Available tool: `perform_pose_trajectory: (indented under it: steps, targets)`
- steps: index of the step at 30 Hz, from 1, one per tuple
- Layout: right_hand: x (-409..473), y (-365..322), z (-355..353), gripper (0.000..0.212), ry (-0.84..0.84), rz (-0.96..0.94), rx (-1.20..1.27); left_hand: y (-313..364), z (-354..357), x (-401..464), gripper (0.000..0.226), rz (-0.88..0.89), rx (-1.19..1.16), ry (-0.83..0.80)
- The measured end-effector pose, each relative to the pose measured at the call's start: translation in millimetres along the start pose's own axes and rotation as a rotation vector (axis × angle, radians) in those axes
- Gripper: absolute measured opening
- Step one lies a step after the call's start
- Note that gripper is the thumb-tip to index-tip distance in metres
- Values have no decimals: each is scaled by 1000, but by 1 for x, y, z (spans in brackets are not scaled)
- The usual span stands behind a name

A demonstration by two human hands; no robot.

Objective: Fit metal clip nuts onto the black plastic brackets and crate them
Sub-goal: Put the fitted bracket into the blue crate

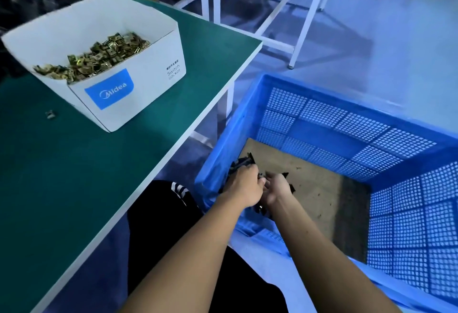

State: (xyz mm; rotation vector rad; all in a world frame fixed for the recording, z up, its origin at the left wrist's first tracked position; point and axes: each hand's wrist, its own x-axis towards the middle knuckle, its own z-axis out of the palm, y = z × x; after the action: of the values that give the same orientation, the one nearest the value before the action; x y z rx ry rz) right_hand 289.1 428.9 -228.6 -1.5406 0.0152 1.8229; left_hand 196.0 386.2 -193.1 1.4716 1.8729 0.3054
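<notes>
Hands grip black brackets inside blue crate beside green table.

Both forearms are bare to the edge of the view — no sleeve, cuff, watch or glove shows on either. The left hand and the right hand are uncovered, and no ring can be made out. Below the arms the person wears black clothing over the lap and legs — plain dark fabric, softly creased. Near the knee it carries a short set of white stripes, slanted and parallel, against the black.
</notes>
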Motion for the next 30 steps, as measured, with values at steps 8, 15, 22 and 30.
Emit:
perform_pose_trajectory:
  steps: [8, 15, 22, 30]
  targets:
    - [-95, -33, 61, 26, -86, -299, 18, 45, -72, -19, 21, 260, -93, 266]
    - [-214, -29, 144, 25, -409, -709, -31, 45, -193, -94, 11, 538, -211, 691]
    - [-301, 84, 228, 20, -805, -793, -123, -51, -276, -199, 8, 559, -269, 1127]
    - [-316, 251, 299, 16, -1194, -1216, -1330, -227, -293, -317, 13, -94, 50, 1460]
